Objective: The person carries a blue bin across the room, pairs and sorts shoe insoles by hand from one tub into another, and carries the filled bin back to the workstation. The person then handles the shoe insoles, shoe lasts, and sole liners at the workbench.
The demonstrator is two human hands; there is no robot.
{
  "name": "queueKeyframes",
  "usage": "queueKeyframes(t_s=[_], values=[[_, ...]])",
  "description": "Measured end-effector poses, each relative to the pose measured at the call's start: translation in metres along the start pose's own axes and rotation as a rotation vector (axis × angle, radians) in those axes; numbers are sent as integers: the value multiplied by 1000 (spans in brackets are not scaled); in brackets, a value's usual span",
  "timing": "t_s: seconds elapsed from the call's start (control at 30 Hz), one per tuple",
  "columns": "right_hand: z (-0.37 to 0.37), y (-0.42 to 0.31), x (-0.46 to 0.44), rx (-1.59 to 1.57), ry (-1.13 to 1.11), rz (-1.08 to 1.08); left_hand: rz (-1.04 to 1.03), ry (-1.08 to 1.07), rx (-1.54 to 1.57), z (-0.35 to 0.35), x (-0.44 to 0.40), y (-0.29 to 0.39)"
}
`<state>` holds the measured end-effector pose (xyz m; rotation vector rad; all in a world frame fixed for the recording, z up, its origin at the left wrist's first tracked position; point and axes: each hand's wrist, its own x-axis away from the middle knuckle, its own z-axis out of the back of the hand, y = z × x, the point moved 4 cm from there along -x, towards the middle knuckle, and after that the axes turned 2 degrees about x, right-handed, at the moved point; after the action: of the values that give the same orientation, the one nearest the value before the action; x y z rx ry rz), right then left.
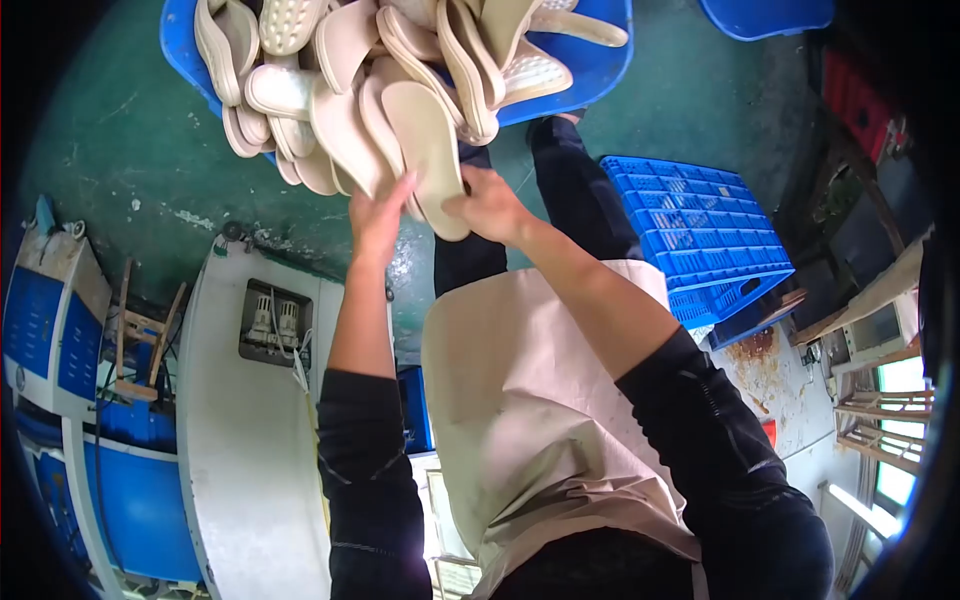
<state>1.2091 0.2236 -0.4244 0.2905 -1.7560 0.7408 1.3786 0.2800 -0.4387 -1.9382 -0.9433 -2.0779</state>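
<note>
A beige shoe sole (pixel 424 135) points heel-down toward me, held between both hands, with another sole close beneath it. My right hand (pixel 490 207) is closed around its right edge near the heel. On the other side, my left hand (pixel 379 220) grips the edge of the soles, thumb on top; its fingers are partly hidden underneath. Just beyond my hands, a heap of beige soles (pixel 345 45) lies jumbled in a blue container (pixel 615 70), some showing studded faces and several hanging over its near rim.
A blue plastic crate (pixel 690 215) stands to the right by my legs. At left are a white machine cabinet (pixel 235 420) and a blue-and-white unit (pixel 55 320). Another blue container edge (pixel 770 18) shows at upper right. A beige apron (pixel 540 370) covers my lap.
</note>
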Motion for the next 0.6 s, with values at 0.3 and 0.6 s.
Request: queueKeyframes(t_s=[0.3,0.6], values=[[24,20,73,-177,-44,-138,231,-138,335,-21,90,-27],[121,-3,154,-541,-18,-126,115,-715,-320,-144,172,-8]])
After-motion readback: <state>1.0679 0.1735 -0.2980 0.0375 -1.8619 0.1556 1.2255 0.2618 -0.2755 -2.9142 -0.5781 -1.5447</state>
